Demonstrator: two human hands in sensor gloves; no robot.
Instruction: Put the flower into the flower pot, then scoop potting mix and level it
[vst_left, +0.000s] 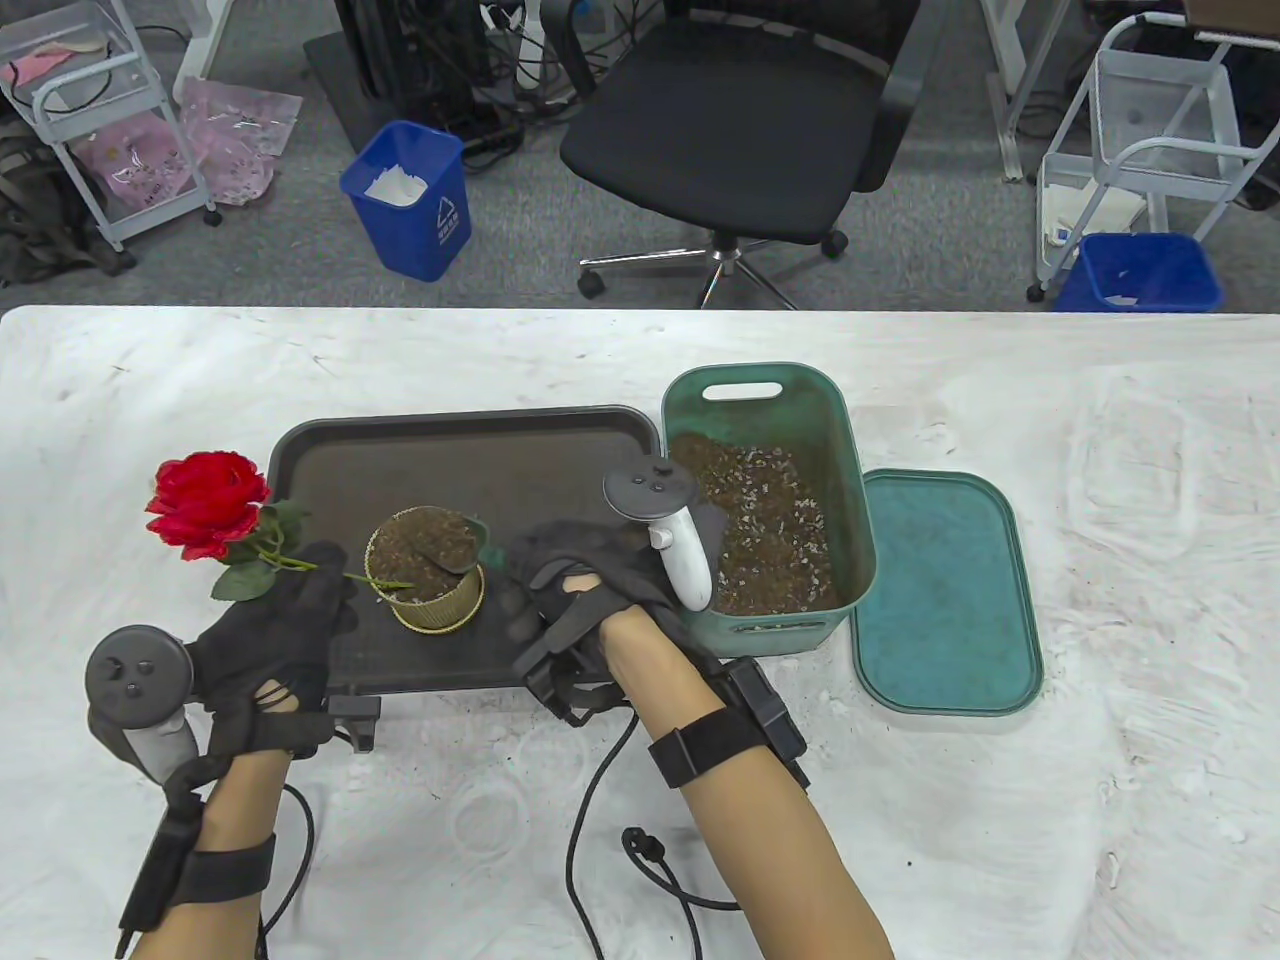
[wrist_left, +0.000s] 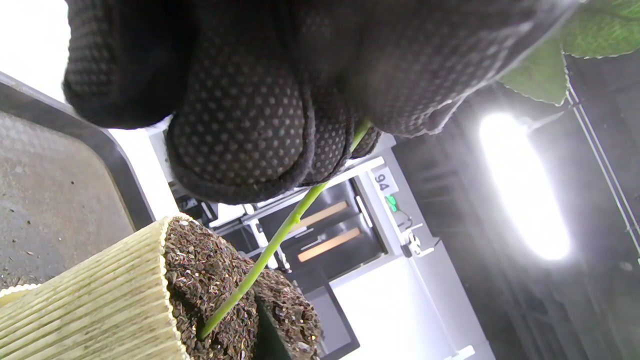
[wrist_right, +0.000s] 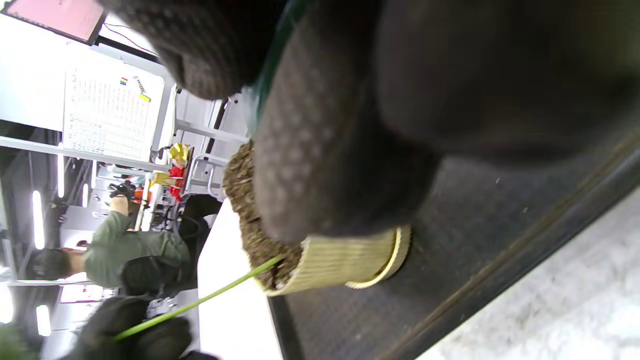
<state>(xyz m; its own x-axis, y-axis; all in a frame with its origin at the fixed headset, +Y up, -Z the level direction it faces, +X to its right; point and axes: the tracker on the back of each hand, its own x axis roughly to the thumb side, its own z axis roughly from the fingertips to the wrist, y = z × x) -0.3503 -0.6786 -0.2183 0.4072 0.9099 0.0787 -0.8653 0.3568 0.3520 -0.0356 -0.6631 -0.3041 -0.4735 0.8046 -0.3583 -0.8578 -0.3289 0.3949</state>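
Red flower (vst_left: 207, 503) at centre left of the table view, leaning left, its green stem (wrist_left: 265, 260) ending in the soil of the ribbed yellow pot (vst_left: 428, 567) on the dark tray (vst_left: 480, 450). Left hand (vst_left: 268, 625) pinches the stem. Right hand (vst_left: 585, 590) grips a green trowel (vst_left: 452, 542) over the pot. Right: green bin (vst_left: 765, 500) of potting mix, its lid (vst_left: 945, 590) alongside.

The table view looks steeply down from above the person. Both wrist views sit low and close, tilted sideways, facing the pot (vst_left: 428, 572) from opposite sides; all three share the pot and the tray (vst_left: 480, 450).
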